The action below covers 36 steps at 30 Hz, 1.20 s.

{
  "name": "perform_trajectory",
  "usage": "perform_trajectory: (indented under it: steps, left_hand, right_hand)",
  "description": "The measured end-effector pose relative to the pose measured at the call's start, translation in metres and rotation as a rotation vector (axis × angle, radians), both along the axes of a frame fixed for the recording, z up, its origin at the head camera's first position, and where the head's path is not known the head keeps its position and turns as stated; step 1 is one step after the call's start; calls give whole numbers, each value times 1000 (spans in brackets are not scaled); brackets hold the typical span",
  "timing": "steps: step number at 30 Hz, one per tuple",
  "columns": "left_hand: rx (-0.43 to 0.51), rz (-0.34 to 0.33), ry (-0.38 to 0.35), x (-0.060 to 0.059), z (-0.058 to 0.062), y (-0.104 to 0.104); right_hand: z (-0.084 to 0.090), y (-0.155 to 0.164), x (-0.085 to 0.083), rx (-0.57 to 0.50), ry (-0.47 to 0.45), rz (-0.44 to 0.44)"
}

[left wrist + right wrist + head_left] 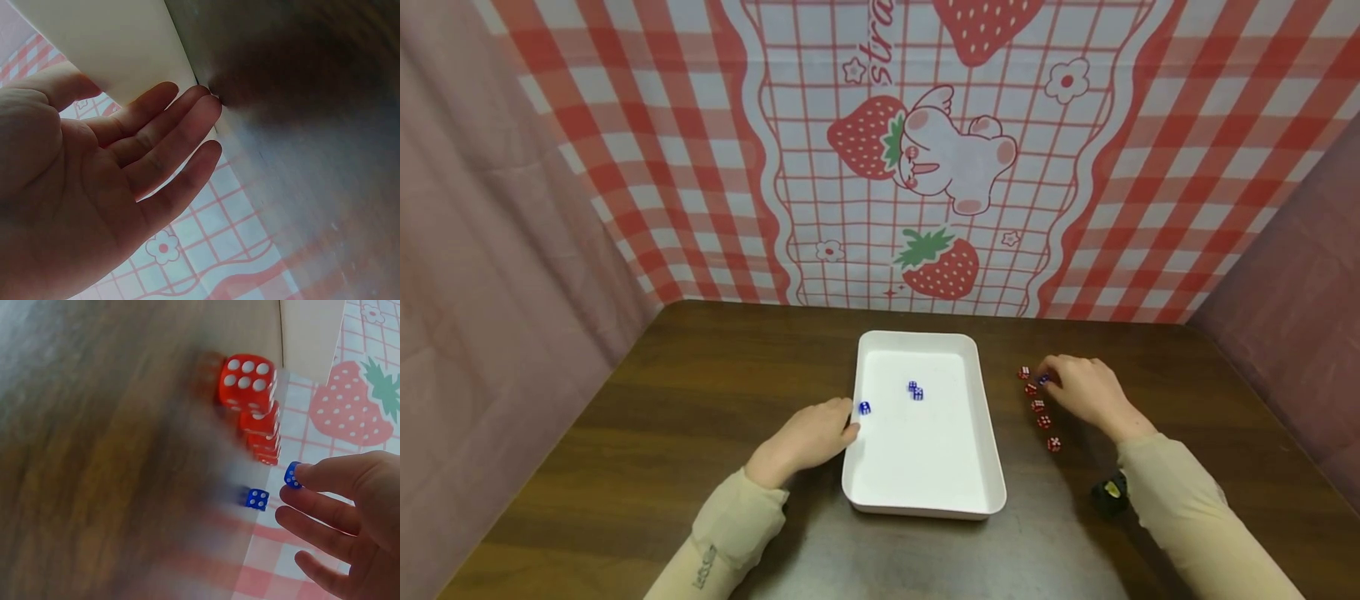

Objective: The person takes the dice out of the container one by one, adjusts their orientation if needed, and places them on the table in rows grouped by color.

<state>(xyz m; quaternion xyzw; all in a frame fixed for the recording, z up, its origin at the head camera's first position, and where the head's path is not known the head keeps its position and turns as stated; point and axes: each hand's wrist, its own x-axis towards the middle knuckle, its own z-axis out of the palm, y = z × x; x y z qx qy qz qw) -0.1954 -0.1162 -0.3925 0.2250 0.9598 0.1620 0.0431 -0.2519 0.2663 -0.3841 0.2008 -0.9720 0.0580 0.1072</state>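
Note:
A white tray (925,467) lies in the middle of the table, with 3 blue dice inside: one blue die (865,407) by the left wall and a close pair of blue dice (918,394) farther back. My left hand (808,433) rests against the tray's left side, its fingers fairly straight in the left wrist view. Right of the tray, my right hand (1086,392) pinches a blue die (292,475) between thumb and index finger. Another blue die (257,499) sits on the table near those fingertips. Several red dice (1044,422) form a row just left of this hand.
The brown wooden table (715,375) ends at a checked strawberry-print cloth (940,167) behind. Pink curtains (497,250) hang at both sides. A dark object with a yellow patch (1111,490) shows beside the right sleeve.

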Motion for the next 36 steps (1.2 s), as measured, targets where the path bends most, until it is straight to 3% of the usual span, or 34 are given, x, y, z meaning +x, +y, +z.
perform_trajectory:
  steps: [11,20,31,36]
  left_hand:
    - [3,0,-4,-1,0,0]
    - [-8,1,-13,-1,0,0]
    - [-2,-7,-12,-1,-1,-1]
    - [-3,-4,-16,0,-1,-1]
  right_hand:
    - [-4,10,-2,2,-45,-34]
    - [-11,14,-3,18,-134,-76]
    - [-8,12,-3,25,-159,-96]
    - [-5,8,-2,45,-129,-85]
